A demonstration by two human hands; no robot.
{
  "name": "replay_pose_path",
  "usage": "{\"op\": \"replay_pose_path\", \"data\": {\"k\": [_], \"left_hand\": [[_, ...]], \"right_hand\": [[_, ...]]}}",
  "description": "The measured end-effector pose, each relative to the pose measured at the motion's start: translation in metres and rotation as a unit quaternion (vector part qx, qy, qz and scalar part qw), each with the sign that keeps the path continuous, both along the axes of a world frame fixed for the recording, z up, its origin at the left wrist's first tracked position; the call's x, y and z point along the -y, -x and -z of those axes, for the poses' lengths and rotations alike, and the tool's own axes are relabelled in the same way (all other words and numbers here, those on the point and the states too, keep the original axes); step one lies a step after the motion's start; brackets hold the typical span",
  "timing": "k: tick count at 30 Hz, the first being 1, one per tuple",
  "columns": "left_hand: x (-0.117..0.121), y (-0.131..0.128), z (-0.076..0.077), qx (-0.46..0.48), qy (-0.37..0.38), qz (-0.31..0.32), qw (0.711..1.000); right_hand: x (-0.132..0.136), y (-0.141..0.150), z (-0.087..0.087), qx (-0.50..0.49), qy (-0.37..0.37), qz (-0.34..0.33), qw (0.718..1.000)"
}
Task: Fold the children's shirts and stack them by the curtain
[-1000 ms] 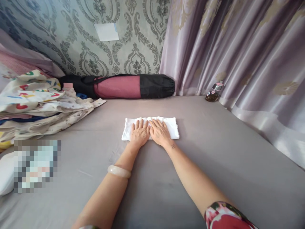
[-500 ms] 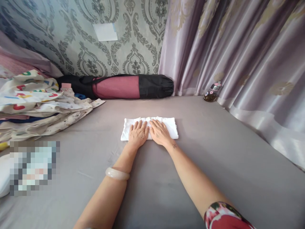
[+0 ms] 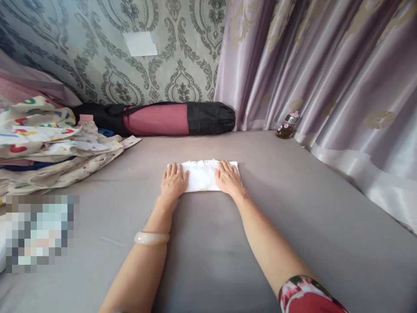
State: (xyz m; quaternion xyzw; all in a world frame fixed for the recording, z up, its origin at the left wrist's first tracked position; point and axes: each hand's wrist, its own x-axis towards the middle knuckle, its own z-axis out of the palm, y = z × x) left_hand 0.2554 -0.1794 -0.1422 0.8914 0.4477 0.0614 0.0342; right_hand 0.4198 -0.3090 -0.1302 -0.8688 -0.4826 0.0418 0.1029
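Observation:
A folded white cloth (image 3: 202, 176) lies flat on the grey bed sheet (image 3: 293, 208) in the middle of the view. My left hand (image 3: 173, 181) rests palm down on the cloth's left end, fingers stretched out. On the right end lies my right hand (image 3: 229, 178), also flat with fingers spread. Neither hand grips anything. A pale bangle (image 3: 151, 238) circles my left forearm.
A rolled pink mat in a black bag (image 3: 156, 118) lies along the patterned wall. A pile of printed fabric (image 3: 48, 143) sits at the left. A small dark bottle (image 3: 286, 127) stands by the mauve curtain (image 3: 325, 74) at the right.
Both hands have slid apart from the cloth's middle to its two ends, staying flat on it. The view has shifted slightly.

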Motion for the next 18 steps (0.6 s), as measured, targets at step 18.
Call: {"op": "replay_pose_path", "data": {"k": [18], "left_hand": [[-0.012, 0.012, -0.002, -0.002, 0.059, -0.043, 0.997]], "right_hand": [[0.005, -0.019, 0.002, -0.034, 0.033, 0.125, 0.991]]}}
